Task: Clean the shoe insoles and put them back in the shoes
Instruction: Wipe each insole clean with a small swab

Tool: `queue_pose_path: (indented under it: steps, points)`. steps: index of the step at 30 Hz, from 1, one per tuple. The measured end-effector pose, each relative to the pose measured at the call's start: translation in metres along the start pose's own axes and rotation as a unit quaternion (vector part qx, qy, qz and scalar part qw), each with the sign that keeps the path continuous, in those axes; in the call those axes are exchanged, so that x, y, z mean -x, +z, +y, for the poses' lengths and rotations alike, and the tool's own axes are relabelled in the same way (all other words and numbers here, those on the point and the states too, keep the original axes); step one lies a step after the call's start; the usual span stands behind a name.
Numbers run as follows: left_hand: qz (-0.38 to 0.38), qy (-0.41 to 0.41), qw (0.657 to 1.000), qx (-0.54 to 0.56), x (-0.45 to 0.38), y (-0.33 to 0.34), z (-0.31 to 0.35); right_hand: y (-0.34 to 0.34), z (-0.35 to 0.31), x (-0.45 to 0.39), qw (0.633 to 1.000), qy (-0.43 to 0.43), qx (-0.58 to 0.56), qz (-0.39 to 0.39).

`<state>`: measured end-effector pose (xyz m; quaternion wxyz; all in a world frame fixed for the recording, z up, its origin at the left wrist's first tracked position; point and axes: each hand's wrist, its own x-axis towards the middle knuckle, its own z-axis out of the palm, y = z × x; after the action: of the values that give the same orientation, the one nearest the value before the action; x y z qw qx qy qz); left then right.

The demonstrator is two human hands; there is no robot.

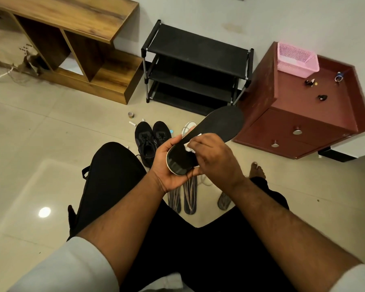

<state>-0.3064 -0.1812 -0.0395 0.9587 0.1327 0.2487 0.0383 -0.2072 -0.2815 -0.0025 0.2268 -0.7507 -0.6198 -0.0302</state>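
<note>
1. While the person sits above the beige tiled floor (pixel 51 127), one long black oval insole (pixel 217 127) is held in the air above the pair of black lace-up sneakers (pixel 150 140).
2. Count: two sneakers side by side; three grey striped flat insoles (pixel 190 194) on the floor nearer the person than the sneakers; one insole in hand.
3. The held insole's long axis runs diagonally. Its heel end sits low, toward the person; its toe end points up and right, toward the dark red wooden two-drawer cabinet (pixel 299 123).
4. The left hand (pixel 169 165) grips the heel end from below, fingers curled round its edge.
5. The right hand (pixel 215 152) pinches a small white wipe (pixel 188 146) and presses it on the insole's upper face, just beyond the heel.
6. Beyond the sneakers stands one black three-tier shoe rack (pixel 196 64); the cabinet is to the sneakers' right.
7. The toe end overlaps the cabinet's near corner in view; contact cannot be determined.
8. Open floor lies left of the sneakers.
</note>
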Motion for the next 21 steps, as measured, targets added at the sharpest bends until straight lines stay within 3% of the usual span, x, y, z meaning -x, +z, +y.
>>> queue_pose_path:
  steps: [6,9,12,21]
  points:
    - [0.019,0.016,0.999,0.021,-0.007,-0.01,0.002,0.012,-0.036,0.013,0.994,-0.077,-0.067,-0.025]
    - [-0.007,0.007,1.0,0.012,-0.006,-0.004,-0.003,0.012,-0.026,0.001,0.999,-0.024,-0.045,0.013]
    - [0.022,0.0,1.0,-0.003,-0.006,-0.002,-0.006,0.016,-0.02,-0.008,0.999,0.013,-0.033,0.014]
    - [0.006,0.039,0.999,0.018,-0.007,-0.004,-0.001,0.014,-0.034,0.029,0.997,-0.041,-0.056,-0.043]
